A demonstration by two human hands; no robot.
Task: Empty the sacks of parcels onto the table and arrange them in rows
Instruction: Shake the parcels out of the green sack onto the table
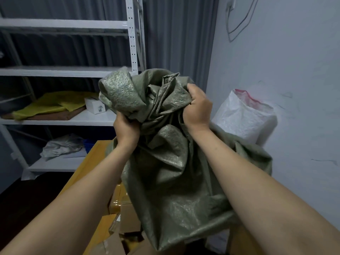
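Dim, cool indoor light; soft shadows, floor [22,196] at lower left nearly black. Wide-angle bending at edges. Slight overall softness, faint sheen on green sack [165,172].

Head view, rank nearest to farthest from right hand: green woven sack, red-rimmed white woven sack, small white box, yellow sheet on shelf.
1. Green woven sack: in the right hand grip.
2. Red-rimmed white woven sack: right, by the wall.
3. Small white box: left, on the shelf.
4. Yellow sheet: farther left, same shelf.
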